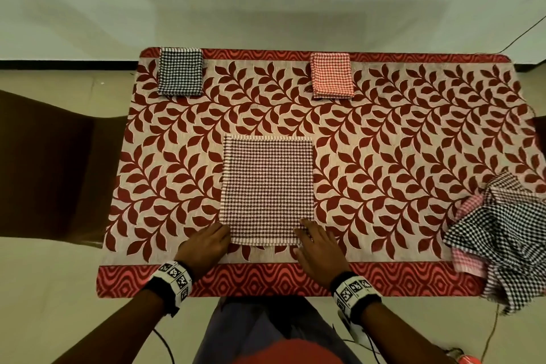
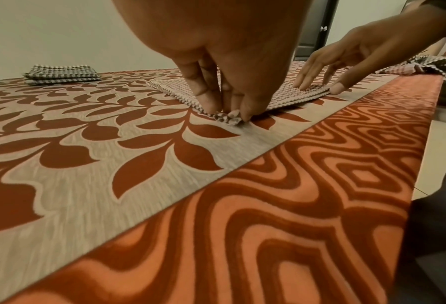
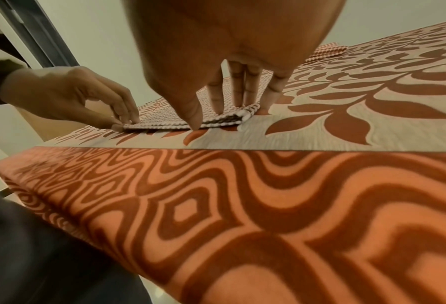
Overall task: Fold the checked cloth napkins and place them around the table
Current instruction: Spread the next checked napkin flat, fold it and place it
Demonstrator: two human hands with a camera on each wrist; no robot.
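- Counter (image 1: 384,156): covered by a cloth with dark red leaf print on beige and a wavy red border along the near and far edges.
- Maroon checked napkin (image 1: 267,188): lies flat at the centre-near part of the counter, in stacked layers with striped edges.
- Left hand (image 1: 204,244): at the napkin's near left corner; grip pinching that corner between thumb and fingertips (image 2: 211,105), the corner crumpled and slightly raised.
- Right hand (image 1: 320,248): at the near right corner; fingers straight and spread on top of the napkin, thumb tip at its near edge.
- Black checked napkin (image 1: 180,71): folded, at the far left edge.
- Red checked napkin (image 1: 331,74): folded, at the far edge, near the middle.
- Heap of unfolded napkins (image 1: 502,233): black-and-white and pink checks, bunched at the right end of the counter, partly hanging over the near edge.
- No containers in view.
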